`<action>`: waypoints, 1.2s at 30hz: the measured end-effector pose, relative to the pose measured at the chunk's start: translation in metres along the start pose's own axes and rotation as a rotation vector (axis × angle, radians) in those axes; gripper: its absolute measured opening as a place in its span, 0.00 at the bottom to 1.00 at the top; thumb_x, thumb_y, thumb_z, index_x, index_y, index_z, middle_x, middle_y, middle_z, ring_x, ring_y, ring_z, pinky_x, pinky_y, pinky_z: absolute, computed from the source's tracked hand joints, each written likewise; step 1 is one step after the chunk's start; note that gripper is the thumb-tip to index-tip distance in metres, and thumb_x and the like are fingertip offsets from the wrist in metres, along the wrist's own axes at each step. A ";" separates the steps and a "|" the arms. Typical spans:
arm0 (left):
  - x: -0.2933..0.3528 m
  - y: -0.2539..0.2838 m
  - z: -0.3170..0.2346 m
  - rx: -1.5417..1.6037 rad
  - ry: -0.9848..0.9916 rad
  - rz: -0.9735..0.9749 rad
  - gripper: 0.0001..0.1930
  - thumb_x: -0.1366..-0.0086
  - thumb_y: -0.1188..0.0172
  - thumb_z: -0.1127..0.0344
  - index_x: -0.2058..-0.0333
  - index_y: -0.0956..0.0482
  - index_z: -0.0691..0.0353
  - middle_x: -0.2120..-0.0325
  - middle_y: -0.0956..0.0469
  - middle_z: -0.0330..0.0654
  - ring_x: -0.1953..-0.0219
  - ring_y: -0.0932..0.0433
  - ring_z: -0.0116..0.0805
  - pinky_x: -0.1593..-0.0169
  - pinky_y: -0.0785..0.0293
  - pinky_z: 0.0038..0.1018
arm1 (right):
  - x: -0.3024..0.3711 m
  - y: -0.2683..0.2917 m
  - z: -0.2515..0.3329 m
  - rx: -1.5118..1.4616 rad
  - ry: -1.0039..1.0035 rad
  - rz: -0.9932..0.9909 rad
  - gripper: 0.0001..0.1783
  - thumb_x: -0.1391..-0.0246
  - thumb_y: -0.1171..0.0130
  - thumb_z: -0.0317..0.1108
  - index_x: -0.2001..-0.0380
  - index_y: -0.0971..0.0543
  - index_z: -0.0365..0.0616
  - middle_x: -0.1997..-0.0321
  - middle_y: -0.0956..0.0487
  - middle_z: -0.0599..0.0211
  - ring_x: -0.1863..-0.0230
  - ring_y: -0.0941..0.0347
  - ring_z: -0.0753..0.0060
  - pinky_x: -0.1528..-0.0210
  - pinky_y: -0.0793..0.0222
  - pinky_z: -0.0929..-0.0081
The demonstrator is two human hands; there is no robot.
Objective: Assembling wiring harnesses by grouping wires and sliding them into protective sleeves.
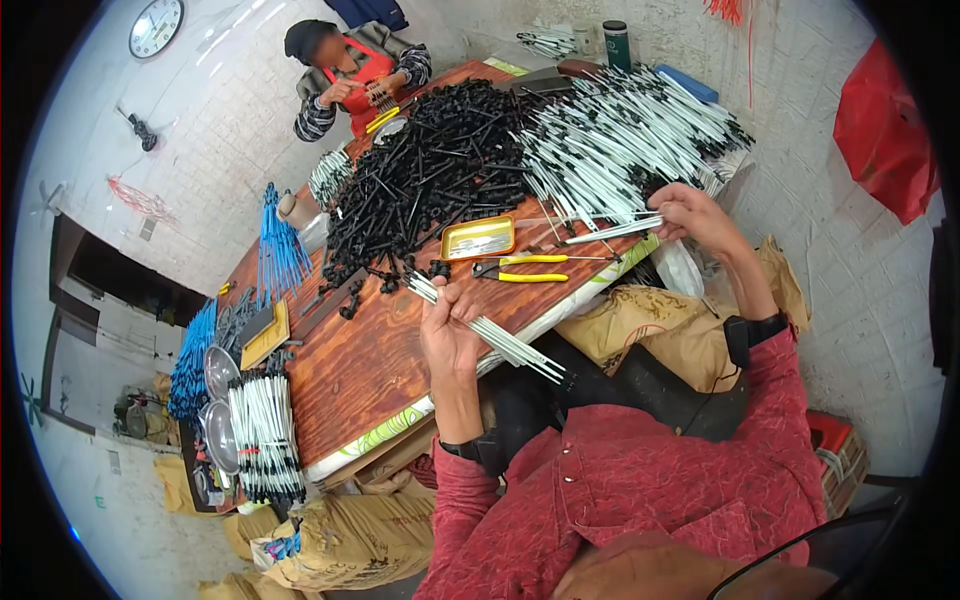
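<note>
My left hand [450, 335] is closed around a bundle of thin white rods [505, 343] that slants from the table edge down toward my lap. My right hand [695, 215] reaches to the table's right side and pinches a few white rods [610, 231] pulled from the big heap of white rods with black tips [620, 135]. Between my hands lie yellow-handled pliers [520, 268] and a small yellow metal tray [478, 238] on the wooden table [370, 355].
A large pile of black plastic parts [430, 170] fills the table's middle. Blue rod bundles [278, 250], more white bundles [262, 435] and metal bowls [218, 370] sit at the left end. Another person [350, 75] works at the far end. Brown sacks [650, 325] lie under the table.
</note>
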State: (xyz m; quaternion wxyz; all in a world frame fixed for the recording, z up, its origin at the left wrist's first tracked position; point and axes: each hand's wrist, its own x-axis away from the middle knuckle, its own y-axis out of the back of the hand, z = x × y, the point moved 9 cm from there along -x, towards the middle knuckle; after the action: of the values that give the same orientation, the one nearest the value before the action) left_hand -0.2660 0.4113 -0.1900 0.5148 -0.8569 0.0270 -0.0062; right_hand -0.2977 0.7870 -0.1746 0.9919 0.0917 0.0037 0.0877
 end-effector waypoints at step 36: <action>-0.017 -0.027 -0.007 -0.057 -0.043 0.089 0.07 0.31 0.57 0.64 0.59 0.31 0.55 0.80 0.41 0.29 0.80 0.46 0.20 0.77 0.47 0.17 | 0.076 -0.213 -0.049 -0.665 -0.453 0.754 0.20 0.37 0.52 0.49 0.62 0.23 0.42 0.83 0.42 0.81 0.81 0.46 0.84 0.78 0.46 0.82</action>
State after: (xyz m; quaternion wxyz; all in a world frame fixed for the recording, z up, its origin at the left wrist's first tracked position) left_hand -0.2821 0.4186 -0.1629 0.4904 -0.8691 0.0542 0.0361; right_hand -0.1869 0.6031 -0.2614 0.8432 -0.2152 -0.2707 0.4116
